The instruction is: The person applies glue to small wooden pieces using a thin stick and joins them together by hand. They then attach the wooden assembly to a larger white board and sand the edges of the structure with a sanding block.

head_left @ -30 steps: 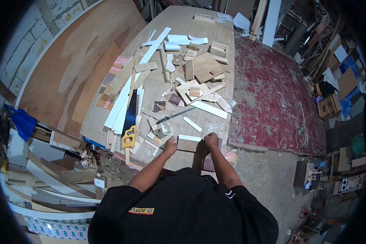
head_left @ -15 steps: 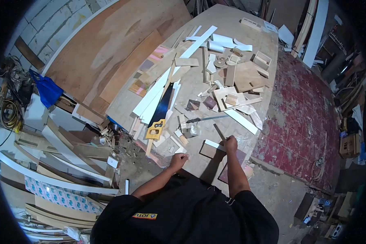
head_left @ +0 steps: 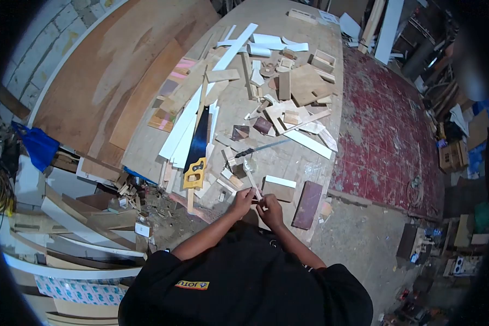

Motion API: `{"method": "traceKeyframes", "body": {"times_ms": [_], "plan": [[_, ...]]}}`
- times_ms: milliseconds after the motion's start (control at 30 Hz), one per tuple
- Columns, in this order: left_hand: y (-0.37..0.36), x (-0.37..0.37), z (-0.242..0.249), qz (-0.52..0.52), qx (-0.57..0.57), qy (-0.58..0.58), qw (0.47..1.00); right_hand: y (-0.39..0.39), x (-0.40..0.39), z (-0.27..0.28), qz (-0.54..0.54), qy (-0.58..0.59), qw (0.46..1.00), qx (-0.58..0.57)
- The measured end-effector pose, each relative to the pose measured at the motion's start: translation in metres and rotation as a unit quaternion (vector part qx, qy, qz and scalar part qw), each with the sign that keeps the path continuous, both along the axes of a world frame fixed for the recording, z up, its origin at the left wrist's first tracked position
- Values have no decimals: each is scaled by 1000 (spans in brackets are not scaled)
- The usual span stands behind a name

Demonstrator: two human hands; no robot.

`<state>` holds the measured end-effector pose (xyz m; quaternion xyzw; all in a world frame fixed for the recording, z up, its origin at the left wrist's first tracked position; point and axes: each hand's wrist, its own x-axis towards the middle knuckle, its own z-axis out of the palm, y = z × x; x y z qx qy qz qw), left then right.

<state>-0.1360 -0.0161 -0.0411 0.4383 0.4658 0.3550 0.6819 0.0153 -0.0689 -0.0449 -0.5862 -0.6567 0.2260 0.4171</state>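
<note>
A thin wooden strip (head_left: 251,178) points away from me over the near edge of the workbench. At its near end my left hand (head_left: 243,202) and my right hand (head_left: 270,211) come together, both closed with fingertips pinched on it. The exact grip is partly hidden. Just beyond my right hand lies a wooden block with a white edge (head_left: 279,189). To its right is a dark reddish-brown block (head_left: 308,205). A handsaw with a yellow handle (head_left: 194,175) rests left of my hands. Small wood offcuts (head_left: 233,180) and a bar clamp (head_left: 263,147) lie ahead.
White strips (head_left: 234,48), a wooden board (head_left: 309,85) and a small open wooden box (head_left: 324,61) cover the far bench. A large plywood sheet (head_left: 100,70) leans at left. Curved pieces (head_left: 73,212) stack below it. Red tiled floor (head_left: 383,125) lies right.
My right hand has moved left and nearer to me with the wooden strip, meeting my left hand. My left hand has shifted slightly forward. The view has turned, so the bench appears further left.
</note>
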Motion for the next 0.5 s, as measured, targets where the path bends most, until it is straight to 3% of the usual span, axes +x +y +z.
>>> {"method": "traceKeyframes", "body": {"times_ms": [100,167,267,433,500], "plan": [[2,-13,-18,13,-53,-19,998,3,-8,-1,53,0,998,-21],[7,-25,-15,-10,-47,-1,999,9,-10,20,95,-19,995,18],[8,-38,12,-19,-146,-24,989,26,-14,26,133,-26,991,-17],[23,-51,3,-59,-115,-67,989,62,-25,30,146,-77,986,8],[28,-47,0,50,-61,-67,995,67,-33,31,144,-147,979,-4]]}}
